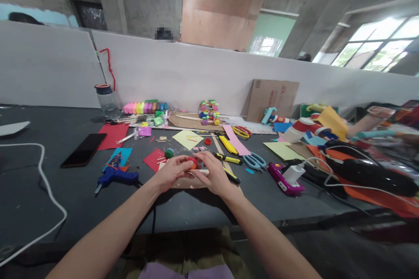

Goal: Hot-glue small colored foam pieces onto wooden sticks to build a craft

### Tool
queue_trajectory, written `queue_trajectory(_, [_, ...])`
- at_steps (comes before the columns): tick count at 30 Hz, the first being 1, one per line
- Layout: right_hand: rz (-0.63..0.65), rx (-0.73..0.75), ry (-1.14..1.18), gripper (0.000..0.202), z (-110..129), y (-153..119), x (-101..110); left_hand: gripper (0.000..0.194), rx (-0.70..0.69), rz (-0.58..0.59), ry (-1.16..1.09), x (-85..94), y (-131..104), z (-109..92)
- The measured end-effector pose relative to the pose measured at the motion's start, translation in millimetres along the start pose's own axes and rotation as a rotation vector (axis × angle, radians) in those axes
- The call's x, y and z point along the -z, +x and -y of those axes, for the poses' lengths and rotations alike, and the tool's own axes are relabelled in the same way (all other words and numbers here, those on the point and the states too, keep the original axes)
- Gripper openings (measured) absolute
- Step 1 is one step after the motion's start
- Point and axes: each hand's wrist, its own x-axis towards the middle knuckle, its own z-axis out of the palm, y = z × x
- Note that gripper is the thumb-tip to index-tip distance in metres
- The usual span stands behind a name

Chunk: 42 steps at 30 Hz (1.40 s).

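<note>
Near the table's front edge, my left hand (173, 171) is closed on a small red round piece (193, 163). My right hand (211, 172) curves around the other side of this piece, its fingers bent and close to it; whether it grips anything is hidden. A grey-white bit shows between the hands, too small to make out. Under them lies a piece of brown cardboard (188, 183). Just left are a red paper (152, 160) with small sticks and a green round piece (169, 153). A red ring (207, 141) lies behind the hands.
A blue glue gun (118, 176) and black phone (83, 150) are on the left. Yellow-black cutters (228, 158), blue scissors (254, 161) and a purple power strip (286, 179) are right. Colourful models (209, 112) stand at the back beside a lidded bottle (107, 99).
</note>
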Motion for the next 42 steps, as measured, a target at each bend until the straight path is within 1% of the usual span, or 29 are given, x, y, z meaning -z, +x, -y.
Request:
queue_trajectory(2, [0.005,-0.002,-0.002,0.039,-1,0,0,0.037,-0.013,-0.011,0.012,-0.1,1,1])
queue_trajectory(5, [0.018,0.022,-0.012,0.036,-4,0,-2,0.035,-0.022,-0.003,0.028,-0.4,2,2])
queue_trajectory(9, [-0.01,0.044,-0.009,0.034,-7,-1,-3,0.037,-0.013,0.033,0.006,-0.5,2,3])
queue_trajectory(12, [-0.03,0.044,-0.015,0.034,-6,-1,-3,0.038,0.01,0.071,-0.02,0.0,1,2])
queue_trajectory(20, [-0.006,0.05,-0.058,0.036,-2,-1,-4,0.039,0.004,0.09,-0.037,0.2,-3,-3])
queue_trajectory(25, [0.018,0.039,-0.106,0.037,-3,1,-4,0.04,-0.027,0.064,-0.043,0.9,0,3])
queue_trajectory(28, [0.047,-0.005,-0.152,0.041,2,0,-6,0.041,-0.067,0.04,-0.03,0.4,1,6])
queue_trajectory(31, [0.04,-0.091,-0.191,0.05,13,-9,-7,0.039,-0.13,0.018,0.031,-1.7,-3,4])
queue_trajectory(33, [-0.01,-0.154,-0.218,0.053,23,-21,-8,0.039,-0.161,0.005,0.083,-3.4,-7,2])
queue_trajectory(35, [-0.068,-0.21,-0.263,0.053,31,-37,-8,0.04,-0.184,-0.021,0.136,-4.9,-10,1])
queue_trajectory(37, [-0.093,-0.229,-0.317,0.05,38,-51,-8,0.04,-0.208,-0.046,0.19,-6.1,-11,0])
queue_trajectory(39, [-0.099,-0.219,-0.356,0.046,41,-60,-7,0.039,-0.234,-0.057,0.252,-7.4,-11,1])
queue_trajectory(42, [-0.122,-0.198,-0.399,0.039,43,-62,-6,0.037,-0.274,-0.03,0.352,-10.7,-11,4])
